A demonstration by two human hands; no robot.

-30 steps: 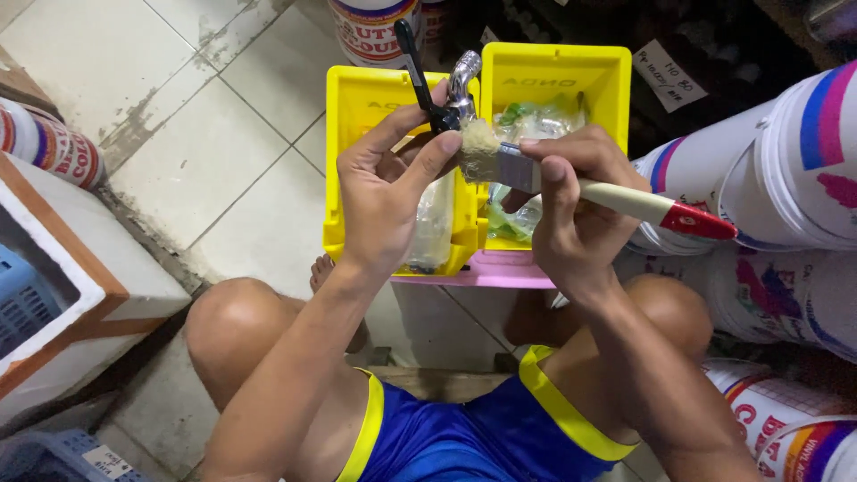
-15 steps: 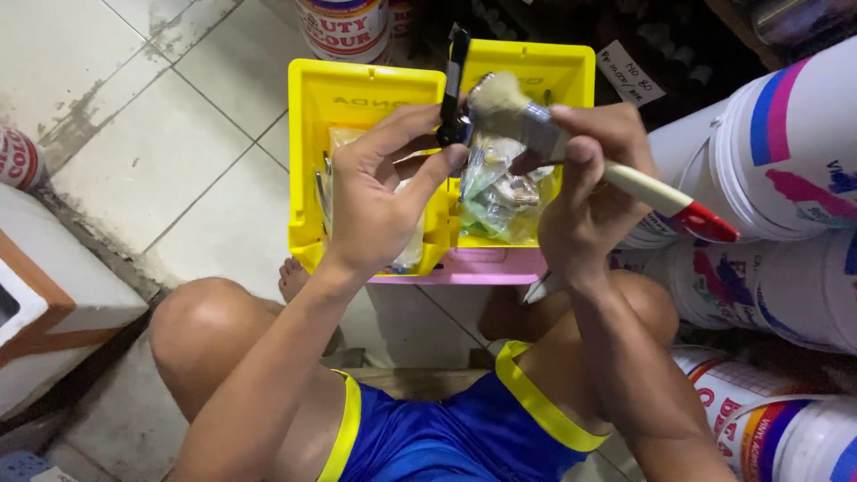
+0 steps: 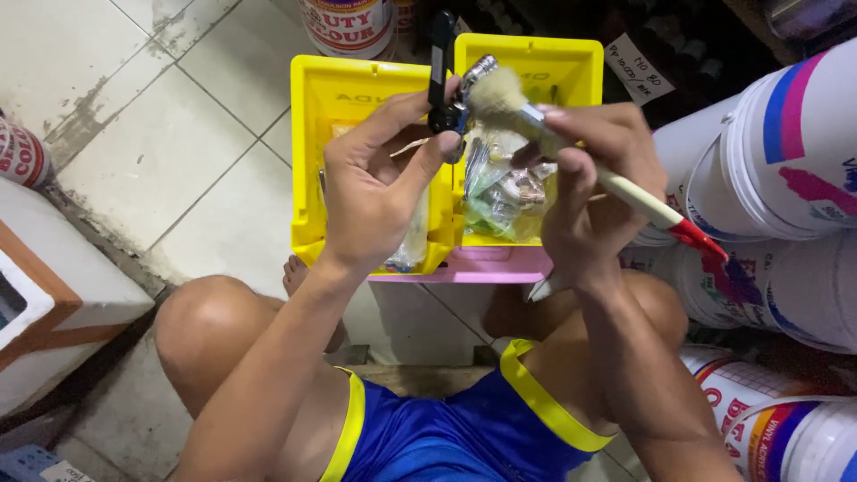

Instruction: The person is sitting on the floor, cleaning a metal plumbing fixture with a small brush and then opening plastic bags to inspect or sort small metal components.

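The left hand [image 3: 379, 192] pinches a black-handled metal tap fitting [image 3: 444, 80], standing upright; the right hand [image 3: 594, 192] grips a cream-handled paintbrush [image 3: 571, 152], bristles touching it from the right.

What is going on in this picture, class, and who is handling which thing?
A seated person holds a small chrome fitting with a black lever handle in the left hand and a cream-handled, red-tipped paintbrush in the right hand. The bristles touch the fitting. Both hands are above two yellow plastic bins on a tiled floor, which hold bagged metal parts. White paint buckets stand to the right.
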